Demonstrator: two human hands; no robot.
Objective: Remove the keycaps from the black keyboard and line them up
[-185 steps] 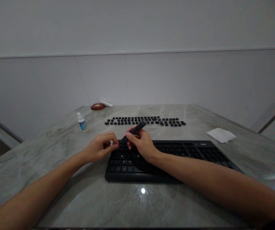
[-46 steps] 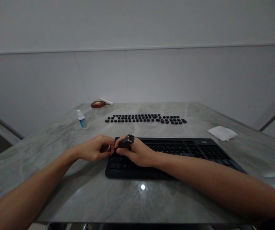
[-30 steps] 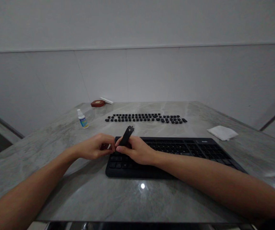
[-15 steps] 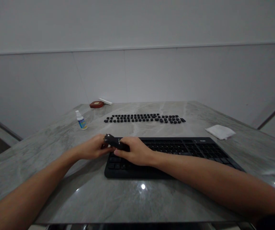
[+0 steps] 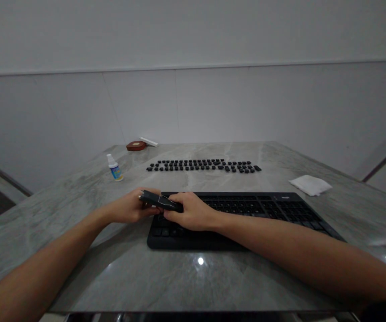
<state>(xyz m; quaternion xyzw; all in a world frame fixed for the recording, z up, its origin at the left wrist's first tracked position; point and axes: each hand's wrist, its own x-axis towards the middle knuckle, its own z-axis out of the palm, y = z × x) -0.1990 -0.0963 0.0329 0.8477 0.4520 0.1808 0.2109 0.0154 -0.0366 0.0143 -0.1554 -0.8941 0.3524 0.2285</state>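
A black keyboard point(image 5: 196, 241) lies across the table in front of me, many of its key positions bare of caps in the middle rows. Over its left end, my right hand point(image 5: 193, 214) is closed around a slim black hand tool point(image 5: 154, 199); its exact kind I cannot make out. The tool's tip points left, in front of my left hand point(image 5: 129, 206). That hand is at the keyboard's upper left corner, fingers curled together near the tool; what they pinch is hidden.
Several black keycaps point(image 5: 193, 165) are laid out in rows behind the keyboard. A small white spray bottle point(image 5: 115, 169) stands to the left. A reddish-brown case point(image 5: 135, 146) and a white box point(image 5: 149, 141) lie at the back. A folded white cloth point(image 5: 310, 184) rests on the right.
The black tool has turned in my right hand, its tip reaching a little further left across my left hand. Both hands stay nearly in place.
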